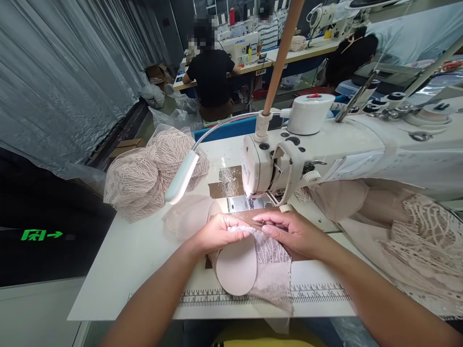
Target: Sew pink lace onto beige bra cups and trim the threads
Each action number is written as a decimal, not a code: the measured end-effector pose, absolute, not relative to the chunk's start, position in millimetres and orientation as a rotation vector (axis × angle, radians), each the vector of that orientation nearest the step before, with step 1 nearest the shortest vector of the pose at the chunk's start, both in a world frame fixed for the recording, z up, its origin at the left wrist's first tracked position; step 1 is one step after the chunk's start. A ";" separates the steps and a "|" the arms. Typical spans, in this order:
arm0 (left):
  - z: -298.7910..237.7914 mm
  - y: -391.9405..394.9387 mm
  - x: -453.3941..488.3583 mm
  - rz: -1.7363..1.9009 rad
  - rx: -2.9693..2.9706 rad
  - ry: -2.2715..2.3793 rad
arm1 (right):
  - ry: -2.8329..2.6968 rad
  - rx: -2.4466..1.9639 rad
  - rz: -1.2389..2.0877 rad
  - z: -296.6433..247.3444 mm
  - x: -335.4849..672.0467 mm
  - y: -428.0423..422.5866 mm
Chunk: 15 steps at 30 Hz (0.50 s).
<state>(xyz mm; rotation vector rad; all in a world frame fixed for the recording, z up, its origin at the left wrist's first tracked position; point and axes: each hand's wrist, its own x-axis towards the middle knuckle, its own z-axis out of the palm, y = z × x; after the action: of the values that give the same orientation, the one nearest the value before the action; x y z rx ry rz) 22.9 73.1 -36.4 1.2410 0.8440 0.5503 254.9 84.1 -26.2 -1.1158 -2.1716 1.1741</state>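
A pale pink bra cup [237,267] hangs below my hands at the front of the sewing machine table, with a strip of patterned lace [273,255] beside it. My left hand [226,231] pinches the cup's upper edge between thumb and fingers. My right hand [289,229] is closed at the lace's top edge, close to my left fingertips. Something thin and dark shows between the right fingers, too small to name. Both hands are just in front of the sewing machine's needle area [249,202]. Sheer pink fabric [190,217] lies left of my left hand.
Bundled lace pieces [152,168] sit at the table's left. A lamp [182,178] on a bent neck reaches over the table. More lace [415,236] lies right, under the machine arm [354,140]. A printed ruler [318,292] runs along the front edge. People work behind.
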 end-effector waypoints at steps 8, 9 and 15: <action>-38.7 73.9 25.9 0.497 1.192 0.829 | -2.132 -1.126 1.385 -11.7 245.2 76.8; -39.6 73.9 25.9 0.491 1.181 0.831 | -2.137 -1.128 1.367 -11.0 244.1 76.1; -41.3 73.3 25.3 0.480 1.137 0.813 | -2.110 -1.077 1.318 -14.1 238.2 72.8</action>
<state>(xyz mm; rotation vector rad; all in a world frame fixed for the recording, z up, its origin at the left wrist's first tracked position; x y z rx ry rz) 25.3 73.3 -41.3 1.1368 0.8134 0.4798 238.2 72.8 -14.1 -1.0773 -2.1101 1.3179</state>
